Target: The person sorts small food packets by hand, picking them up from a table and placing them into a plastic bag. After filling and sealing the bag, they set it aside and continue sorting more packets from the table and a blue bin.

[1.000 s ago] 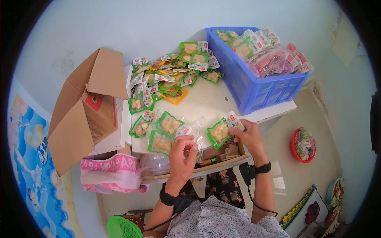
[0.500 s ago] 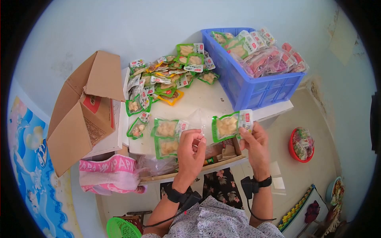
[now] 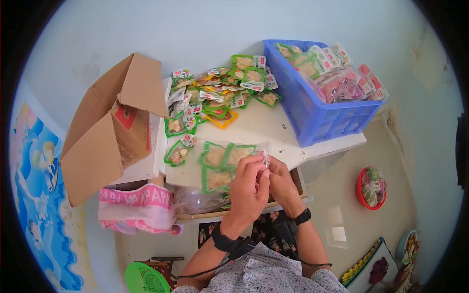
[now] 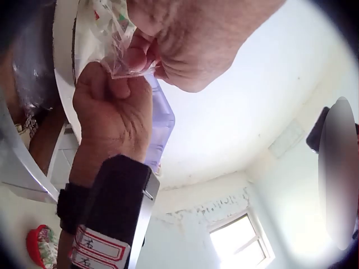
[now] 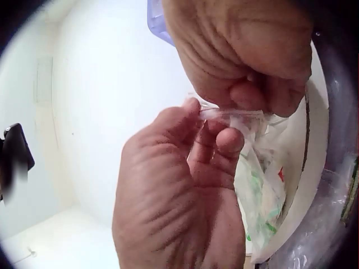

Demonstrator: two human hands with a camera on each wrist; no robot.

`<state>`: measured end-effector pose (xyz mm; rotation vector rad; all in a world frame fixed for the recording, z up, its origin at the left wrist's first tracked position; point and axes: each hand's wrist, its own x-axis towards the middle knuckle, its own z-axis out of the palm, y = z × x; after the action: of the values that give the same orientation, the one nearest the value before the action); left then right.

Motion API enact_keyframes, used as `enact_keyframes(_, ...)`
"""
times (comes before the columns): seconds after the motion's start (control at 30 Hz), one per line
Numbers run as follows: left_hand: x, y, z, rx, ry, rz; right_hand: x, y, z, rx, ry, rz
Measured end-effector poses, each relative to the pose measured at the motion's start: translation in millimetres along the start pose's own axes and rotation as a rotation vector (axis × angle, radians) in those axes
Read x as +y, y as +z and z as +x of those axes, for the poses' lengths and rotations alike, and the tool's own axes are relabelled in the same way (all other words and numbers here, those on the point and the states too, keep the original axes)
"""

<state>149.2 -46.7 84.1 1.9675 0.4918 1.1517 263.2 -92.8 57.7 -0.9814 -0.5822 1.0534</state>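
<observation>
clear bag (image 3: 234, 163) lies flat at the table's (image 3: 264, 129) near edge, long axis running left-right, mouth toward the hands, green snack packets inside | left hand (image 3: 248, 188) and right hand (image 3: 281, 179) both pinch its open end | packet labels too small to read | blue crate (image 3: 317, 115) stands beyond
</observation>
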Motion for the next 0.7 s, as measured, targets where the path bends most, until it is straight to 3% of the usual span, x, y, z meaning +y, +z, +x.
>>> enact_keyframes(0.07, -1, -2, 3, 0.008, 0.033, 0.019, 10, -7, 11, -0.093, 0.0, -0.022)
enact_keyframes(0.17, -3, -4, 5, -0.01, 0.061, 0.018, 5, -10, 25, -0.233, -0.173, -0.549)
enact_keyframes(0.37, -9, -5, 7, -0.068, 0.065, -0.07, 31, -27, 44, -0.153, 0.172, -0.007)
enact_keyframes(0.47, -5, -11, 6, -0.067, -0.015, -0.101, 18, -7, 39, -0.145, 0.054, 0.2)
enact_keyframes(0.57, -5, -27, -1, -0.016, -0.02, -0.063, 37, -21, 56, -0.035, -0.327, -0.38)
enact_keyframes(0.67, -15, -47, -3, 0.119, 0.047, 0.045, 4, -7, 22, 0.105, -0.07, -0.367)
enact_keyframes(0.7, -29, -57, -2, 0.174, 0.073, 0.11, 8, -13, 17, 0.136, -0.133, -0.353)
